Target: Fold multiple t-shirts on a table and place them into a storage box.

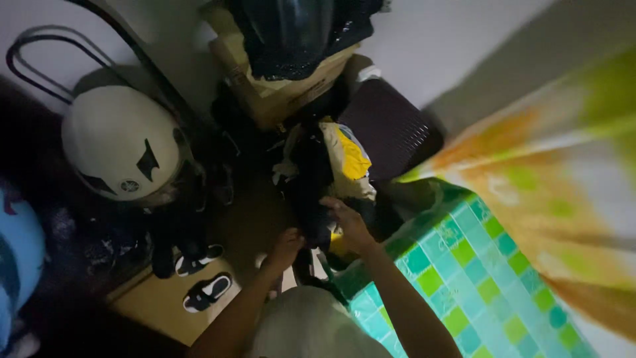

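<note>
Both hands on dark cloth garment [311,199], low in dim corner.
Right hand [348,222] clasping its side, left hand [286,246] gripping lower edge; above, brown cardboard box [281,89] holding black bundled fabric [291,33]; white rounded helmet [119,142] well apart.

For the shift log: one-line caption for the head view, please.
Both hands, left hand and right hand, grip a dark garment from a clothes pile, white helmet at left.

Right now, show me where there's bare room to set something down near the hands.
Free: the tan floor patch left of the sandals, and the checked green bedcover beside the right hand. Crowded: both the right and left hand grip dark clothing in a heap between the white helmet and dark basket.
</note>
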